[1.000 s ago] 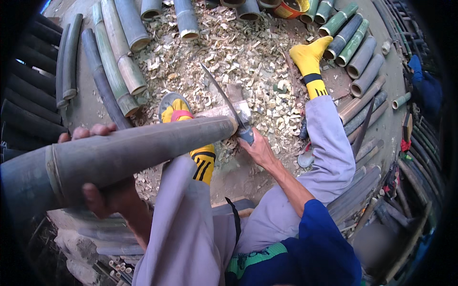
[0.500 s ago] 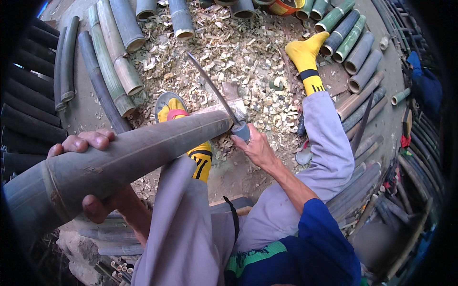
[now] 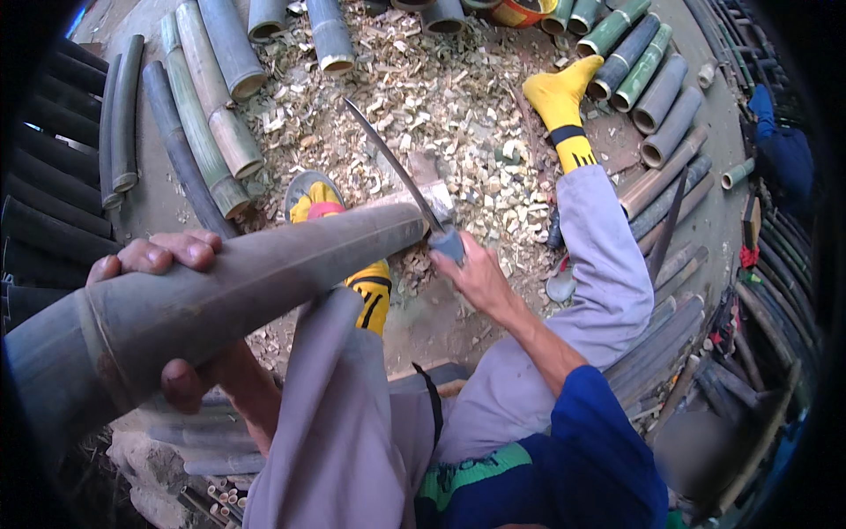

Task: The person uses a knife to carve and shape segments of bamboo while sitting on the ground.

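A thick grey-green bamboo pole slants from the lower left to its far end near the middle. My left hand is wrapped round it by a ridged joint, fingers over the top and thumb below; the palm is hidden. In my right hand is a machete, held by its grey-blue handle, the long dark blade pointing up and left. The blade's base lies against or just beside the pole's end; I cannot tell if they touch. Behind that end lies a pale wooden block.
Pale wood chips cover the ground ahead. Cut bamboo lengths lie at the left, with more bamboo pieces at the right. My legs spread around the work, one yellow-socked foot far right, the other in a sandal beside the pole.
My left fingers and thumb have shifted slightly right along the bamboo pole. The machete and my right hand stay almost where they were.
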`<state>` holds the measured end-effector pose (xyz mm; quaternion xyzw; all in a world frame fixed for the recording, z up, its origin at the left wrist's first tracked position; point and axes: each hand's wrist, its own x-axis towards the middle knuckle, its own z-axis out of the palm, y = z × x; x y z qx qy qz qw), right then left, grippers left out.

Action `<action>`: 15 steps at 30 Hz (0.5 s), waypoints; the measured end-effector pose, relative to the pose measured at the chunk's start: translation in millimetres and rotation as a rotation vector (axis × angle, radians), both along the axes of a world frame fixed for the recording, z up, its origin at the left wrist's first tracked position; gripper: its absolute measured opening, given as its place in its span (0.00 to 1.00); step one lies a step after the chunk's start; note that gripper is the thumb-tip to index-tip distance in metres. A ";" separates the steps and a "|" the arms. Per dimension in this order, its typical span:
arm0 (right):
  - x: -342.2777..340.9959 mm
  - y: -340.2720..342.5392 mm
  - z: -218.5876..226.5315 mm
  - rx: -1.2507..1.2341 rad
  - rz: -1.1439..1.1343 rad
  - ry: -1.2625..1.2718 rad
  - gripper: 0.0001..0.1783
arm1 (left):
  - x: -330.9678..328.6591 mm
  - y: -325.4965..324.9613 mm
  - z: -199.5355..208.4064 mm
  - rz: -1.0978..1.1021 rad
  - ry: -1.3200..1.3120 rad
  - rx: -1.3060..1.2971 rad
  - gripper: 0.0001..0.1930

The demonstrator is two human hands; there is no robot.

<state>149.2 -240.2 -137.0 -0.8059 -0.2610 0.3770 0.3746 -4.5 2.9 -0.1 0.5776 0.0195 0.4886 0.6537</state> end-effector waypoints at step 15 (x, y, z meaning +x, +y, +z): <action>-5.9 -9.2 -2.8 0.090 -0.055 0.065 0.24 | -2.7 11.1 -1.6 -0.124 -0.008 0.044 0.43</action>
